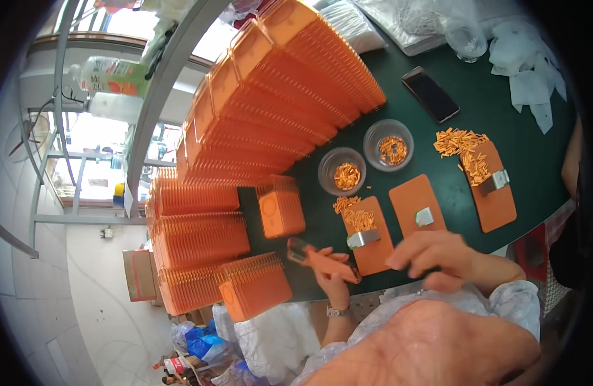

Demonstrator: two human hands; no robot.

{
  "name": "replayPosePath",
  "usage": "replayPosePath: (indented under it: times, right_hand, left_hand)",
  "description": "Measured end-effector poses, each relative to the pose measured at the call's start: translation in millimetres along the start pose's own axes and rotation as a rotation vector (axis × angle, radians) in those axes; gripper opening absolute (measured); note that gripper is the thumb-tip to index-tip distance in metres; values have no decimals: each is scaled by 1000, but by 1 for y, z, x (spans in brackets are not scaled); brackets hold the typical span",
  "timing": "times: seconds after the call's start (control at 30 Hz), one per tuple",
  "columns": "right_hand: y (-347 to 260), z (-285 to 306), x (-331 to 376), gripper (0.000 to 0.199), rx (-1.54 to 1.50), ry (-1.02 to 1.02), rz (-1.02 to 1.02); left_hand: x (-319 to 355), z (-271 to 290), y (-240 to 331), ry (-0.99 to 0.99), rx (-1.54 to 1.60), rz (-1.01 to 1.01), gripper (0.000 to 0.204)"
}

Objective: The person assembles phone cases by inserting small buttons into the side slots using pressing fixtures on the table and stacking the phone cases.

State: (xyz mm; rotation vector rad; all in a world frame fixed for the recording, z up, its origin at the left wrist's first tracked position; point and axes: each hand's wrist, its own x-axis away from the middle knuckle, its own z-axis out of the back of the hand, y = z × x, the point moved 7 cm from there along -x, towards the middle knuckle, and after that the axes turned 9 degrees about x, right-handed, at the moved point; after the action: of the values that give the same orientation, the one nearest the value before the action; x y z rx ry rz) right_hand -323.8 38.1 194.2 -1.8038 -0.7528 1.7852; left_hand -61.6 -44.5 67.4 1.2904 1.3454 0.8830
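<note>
Left hand (332, 273): closed on an orange clip card (328, 262), at the green table (476, 103) edge | Right hand (431, 257): fingers narrowed, contents indiscernible, just right of that card | Two pin cups (341, 170) beyond it, within reach.

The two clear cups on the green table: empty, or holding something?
Both hold something. The nearer clear cup and the farther clear cup each have a small heap of orange pieces at the bottom, far from full.

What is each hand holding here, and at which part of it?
The left hand holds an orange card near one end, its metal clip end sticking out. Whether the right hand holds anything cannot be told.
</note>
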Motion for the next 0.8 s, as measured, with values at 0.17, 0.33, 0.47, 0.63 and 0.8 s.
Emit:
replayPosePath:
  times: [0.17, 0.33, 0.47, 0.63, 0.8]
  right_hand:
    - [-66, 109, -24, 26, -532, -14, 97]
    - [-105, 168, -30, 30, -595, -84, 297]
    - [-97, 192, -34, 41, -659, 0, 776]
    - [-81, 229, -42, 29, -591, -519, 619]
    - [87, 287, -114, 55, 124, 588, -252]
  left_hand:
    - [1, 115, -56, 268, -15, 62, 63]
    - [-5, 103, -74, 441, 26, 85, 73]
    - [-1, 117, -69, 524, -70, -23, 75]
    - [-10, 76, -63, 584, 45, 52, 66]
    - [-2, 97, -57, 689, 134, 54, 63]
